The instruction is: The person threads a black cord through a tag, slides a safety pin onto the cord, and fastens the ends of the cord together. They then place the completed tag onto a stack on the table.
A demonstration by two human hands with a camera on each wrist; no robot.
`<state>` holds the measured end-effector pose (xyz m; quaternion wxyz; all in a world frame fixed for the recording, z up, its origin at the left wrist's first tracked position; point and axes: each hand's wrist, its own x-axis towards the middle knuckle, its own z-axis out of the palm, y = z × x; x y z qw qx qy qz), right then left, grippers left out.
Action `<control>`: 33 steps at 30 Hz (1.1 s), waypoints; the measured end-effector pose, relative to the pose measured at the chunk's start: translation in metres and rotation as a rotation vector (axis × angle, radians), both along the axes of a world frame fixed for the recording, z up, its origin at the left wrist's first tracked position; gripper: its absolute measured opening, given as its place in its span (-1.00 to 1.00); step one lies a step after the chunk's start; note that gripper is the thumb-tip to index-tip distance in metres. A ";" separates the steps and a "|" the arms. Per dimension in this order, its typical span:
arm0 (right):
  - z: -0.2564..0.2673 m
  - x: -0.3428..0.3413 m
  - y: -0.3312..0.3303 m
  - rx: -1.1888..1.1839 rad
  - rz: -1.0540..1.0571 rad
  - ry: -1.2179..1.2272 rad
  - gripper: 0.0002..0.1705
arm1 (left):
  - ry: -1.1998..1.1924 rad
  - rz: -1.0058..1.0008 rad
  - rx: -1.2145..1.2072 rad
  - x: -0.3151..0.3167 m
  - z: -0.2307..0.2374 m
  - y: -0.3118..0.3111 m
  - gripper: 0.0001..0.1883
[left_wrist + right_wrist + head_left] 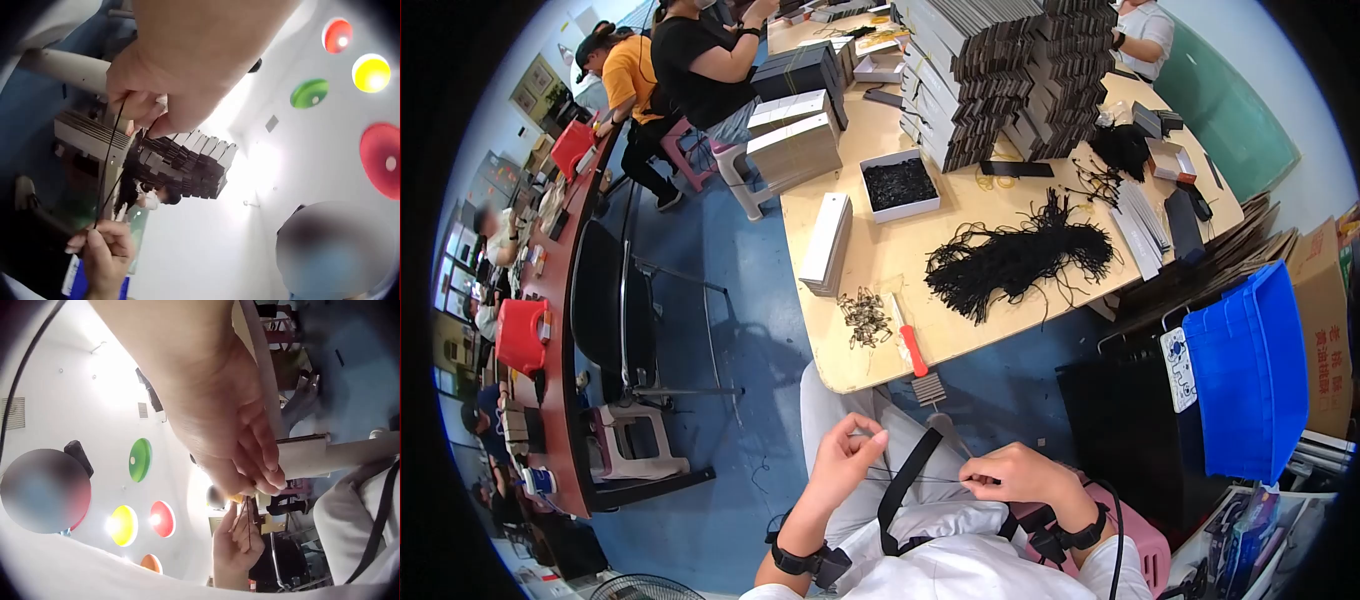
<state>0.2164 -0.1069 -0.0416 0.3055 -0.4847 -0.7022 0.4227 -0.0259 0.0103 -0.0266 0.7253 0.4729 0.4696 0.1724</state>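
Over the lap, the left hand (pixel 845 462) holds one end of a thin black cord with curled fingers. The right hand (pixel 1022 474) pinches the other end between thumb and fingertips. Seen from the left wrist, two strands of the cord (pixel 109 153) run taut from the left hand (pixel 165 81) down to the right hand (pixel 109 256). The right wrist view has the right hand (pixel 231 431) large above the left hand (pixel 234 547), the strands between them. A wide black strap (pixel 908 480) hangs between the hands in the head view.
On the table (pixel 820 350) lie a pile of black cords (pixel 1015 260), small metal clips (pixel 866 318), a red-handled tool (pixel 912 348), a white box of black pieces (pixel 900 186) and tall card stacks (pixel 1000 90). A blue bin (pixel 1250 375) stands right. Other people are at tables.
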 end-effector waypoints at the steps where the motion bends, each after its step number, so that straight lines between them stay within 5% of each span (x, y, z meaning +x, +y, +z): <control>1: 0.003 -0.001 0.000 0.000 -0.003 0.002 -0.87 | -0.068 0.080 -0.145 -0.001 0.003 0.003 -0.87; 6: 0.008 -0.006 -0.002 0.262 -0.099 -0.054 -0.86 | -0.234 0.166 -0.269 -0.004 0.000 0.011 -0.88; 17: -0.002 0.002 -0.003 0.174 -0.304 0.134 -0.88 | -0.472 0.286 -0.353 0.013 -0.009 0.018 -0.90; 20: -0.015 0.018 -0.004 0.090 -0.503 0.189 -0.91 | -0.450 0.319 -0.171 0.030 -0.014 0.011 -0.91; 22: -0.030 0.028 -0.002 0.070 -0.648 0.157 -0.92 | -0.300 0.120 0.195 0.041 -0.019 0.001 -0.84; 23: -0.036 0.029 0.001 0.095 -0.703 0.170 -0.92 | -0.302 0.117 0.196 0.044 -0.025 -0.002 -0.84; 27: -0.071 0.029 0.009 0.025 -0.776 0.198 -0.92 | -0.028 0.051 0.674 0.058 -0.033 -0.010 -0.85; 29: -0.092 0.024 0.014 -0.028 -0.800 0.246 -0.91 | 0.236 0.051 1.104 0.061 -0.031 -0.012 -0.84; 33: -0.145 0.013 0.017 -0.198 -0.766 0.391 -0.88 | 0.293 0.100 1.296 0.065 -0.039 -0.008 -0.77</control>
